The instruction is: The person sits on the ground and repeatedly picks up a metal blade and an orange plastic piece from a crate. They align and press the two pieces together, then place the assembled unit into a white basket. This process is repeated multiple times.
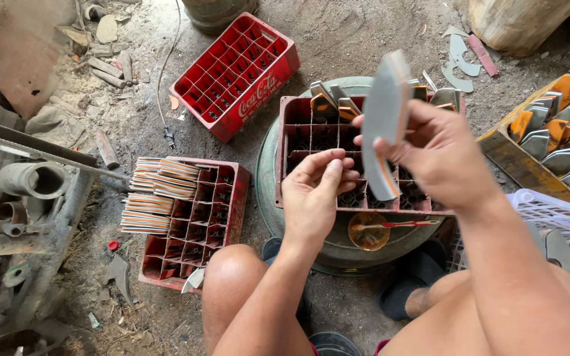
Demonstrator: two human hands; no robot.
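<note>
My right hand is closed around a stack of curved grey blades, held upright on edge so the flat faces stay together and I can see their thin ends; orange shows along one edge of the stack. My left hand has its fingers curled inward and its fingertips just beside the lower end of the stack, pinching or steadying it; I cannot tell whether it grips a single blade. Both hands hang over the middle crate, a worn dark-red box of square cells that sits on a round green drum, which lifts it toward my knees. A few blades already stand slotted in its far cells, tips up, one per cell so they do not rub. On the drum's near rim lies a small yellow disc with a red stick across it. To the left, on the dirt floor, a second crate carries flat bundles of orange-edged strips laid across its top at the left end. Farther off, a bright red crate with white lettering on its side lies empty. At the far right a wooden tray holds rows of grey and orange blades leaning in order, and a white mesh basket sits by my right knee.
</note>
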